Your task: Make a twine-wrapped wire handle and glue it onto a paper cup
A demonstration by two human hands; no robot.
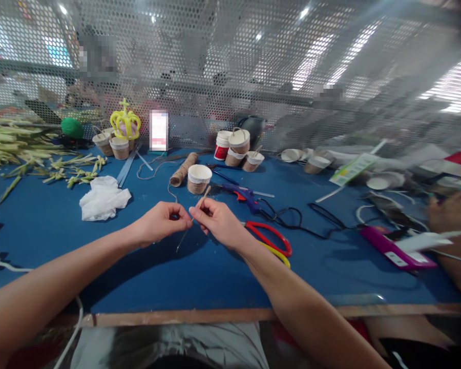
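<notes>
Between front and far edges of the desk [223, 287], pinches a thin cord [205, 195] in closed fingertips of left hand [164, 221] and right hand [221, 223], probably for fine control, with twine roll [183, 170] and lined pot [198, 181] just beyond, likely for easy reach.

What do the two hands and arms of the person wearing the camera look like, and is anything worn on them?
The left hand and right hand wear no gloves. The left forearm and right forearm show no sleeves, watch or bracelet.
</notes>
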